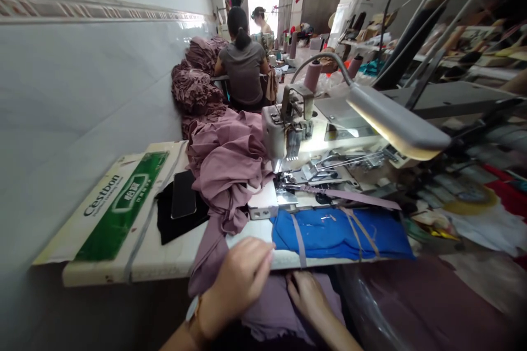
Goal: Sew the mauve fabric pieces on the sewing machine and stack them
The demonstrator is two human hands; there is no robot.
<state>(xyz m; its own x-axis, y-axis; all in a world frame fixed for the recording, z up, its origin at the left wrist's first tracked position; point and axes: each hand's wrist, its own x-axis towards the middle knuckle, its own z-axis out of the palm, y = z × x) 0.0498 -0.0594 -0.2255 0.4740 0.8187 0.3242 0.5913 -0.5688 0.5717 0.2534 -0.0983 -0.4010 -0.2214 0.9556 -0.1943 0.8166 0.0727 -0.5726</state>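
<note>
Two hands at 6 o'clock, slightly apart, on mauve fabric in lap: left hand curled, grip indiscernible; right hand flat, unclenched. Sewing machine at 12 o'clock; fabric in hand not under presser foot, stitching judged yet to come.

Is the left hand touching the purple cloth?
Touching. The head view shows the left hand lying right on the purple cloth where it hangs off the table.
</note>
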